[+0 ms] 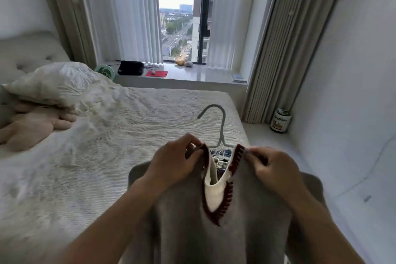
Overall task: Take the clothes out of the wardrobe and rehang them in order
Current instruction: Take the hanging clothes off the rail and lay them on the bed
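A grey knit vest (225,236) with a dark red and white V-neck hangs in front of me over the near edge of the bed. A grey hanger (220,124) sticks up out of its neck, hook pointing left. My left hand (173,163) pinches the left shoulder of the vest beside the collar. On the other side, my right hand (272,167) pinches the right shoulder. Inside the neck opening I see more hanger wires and dark cloth, unclear which garments.
The bed (107,146) with a striped cover fills the left and middle, with a white pillow (53,83) and a pink plush toy (32,128). A window sill (192,75) holds small items. A jar (280,120) stands by the right curtain. A white wall is on the right.
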